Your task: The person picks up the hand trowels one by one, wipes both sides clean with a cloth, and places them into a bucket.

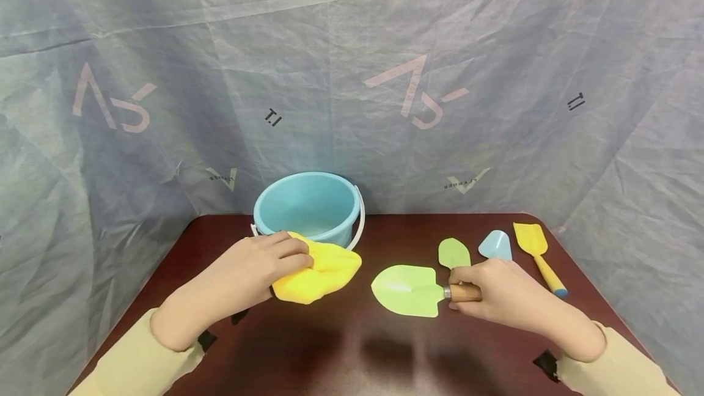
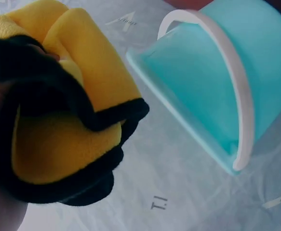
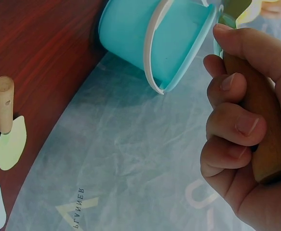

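Note:
My left hand (image 1: pixel 271 264) grips a bunched yellow cloth (image 1: pixel 321 271) in front of the bucket. In the left wrist view the cloth (image 2: pixel 89 62) shows black edging. My right hand (image 1: pixel 503 292) holds a garden trowel by its wooden handle (image 3: pixel 258 120), fingers wrapped round it. The trowel's light green blade (image 1: pixel 407 290) points left towards the cloth, with a gap between them. Both hands are raised above the dark red table. A light blue bucket (image 1: pixel 348 236) with a white handle (image 1: pixel 361 219) stands at the back, its inside partly visible.
Right of the bucket, a smaller green trowel (image 1: pixel 454 253), a pale blue tool (image 1: pixel 496 244) and a yellow shovel (image 1: pixel 532 238) lie on the table (image 1: pixel 401 231). The right hand partly covers the first two in the head view. A grey printed sheet (image 1: pixel 330 78) hangs behind the table.

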Available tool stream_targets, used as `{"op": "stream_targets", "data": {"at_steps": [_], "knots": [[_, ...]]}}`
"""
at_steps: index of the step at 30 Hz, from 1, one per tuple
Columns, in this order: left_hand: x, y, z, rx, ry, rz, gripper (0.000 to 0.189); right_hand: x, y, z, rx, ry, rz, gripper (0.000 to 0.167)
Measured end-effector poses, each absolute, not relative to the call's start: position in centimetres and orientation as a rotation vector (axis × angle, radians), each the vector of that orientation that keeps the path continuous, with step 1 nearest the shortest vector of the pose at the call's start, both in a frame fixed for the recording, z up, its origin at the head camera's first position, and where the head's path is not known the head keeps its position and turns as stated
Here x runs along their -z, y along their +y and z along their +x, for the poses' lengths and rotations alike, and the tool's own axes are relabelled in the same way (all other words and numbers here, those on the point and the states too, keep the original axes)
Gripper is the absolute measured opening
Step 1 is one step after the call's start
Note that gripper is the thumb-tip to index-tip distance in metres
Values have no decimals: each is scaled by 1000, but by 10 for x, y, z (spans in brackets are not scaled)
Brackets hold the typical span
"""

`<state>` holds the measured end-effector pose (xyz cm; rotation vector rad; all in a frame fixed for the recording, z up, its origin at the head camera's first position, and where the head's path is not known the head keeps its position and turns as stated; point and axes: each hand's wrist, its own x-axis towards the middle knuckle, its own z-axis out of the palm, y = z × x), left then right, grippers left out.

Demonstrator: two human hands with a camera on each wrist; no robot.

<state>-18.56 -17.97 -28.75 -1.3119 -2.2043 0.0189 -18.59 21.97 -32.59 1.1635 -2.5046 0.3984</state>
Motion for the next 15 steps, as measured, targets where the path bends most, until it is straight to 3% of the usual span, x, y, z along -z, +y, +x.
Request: {"op": "stream_targets", "data": {"at_steps": [15], "knots": [[262,-152,-184,50,-2018,-1381,43,328,213,-190,-404,-2572,1140,30]]}}
